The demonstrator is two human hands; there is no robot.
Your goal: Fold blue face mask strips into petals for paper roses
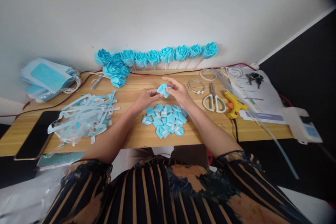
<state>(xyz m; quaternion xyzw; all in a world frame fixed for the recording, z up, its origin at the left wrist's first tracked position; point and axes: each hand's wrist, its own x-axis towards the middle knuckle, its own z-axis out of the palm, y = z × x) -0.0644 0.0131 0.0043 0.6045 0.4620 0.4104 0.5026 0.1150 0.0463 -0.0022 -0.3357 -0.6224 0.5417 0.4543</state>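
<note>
A small folded blue piece [163, 90] is held between both hands above the middle of the wooden table [131, 92]. My left hand [149, 98] pinches its lower left edge. On its right side, my right hand [178, 92] grips it with the thumb in front, the index finger stretched out above it. Just below the hands lies a pile of similar folded blue pieces [168, 120], some with white strips on them. Blue flowers on pale sticks [167, 55] stand in a row along the wall, with more bunched at the left end.
Scissors [214, 101], wire rings [196, 86] and a yellow glue gun [235, 105] lie on the right, near keys [255, 77] and papers. Blue scraps [84, 115], a phone [38, 134] and stacked masks [49, 77] are on the left. A white bottle [301, 126] is at the right edge.
</note>
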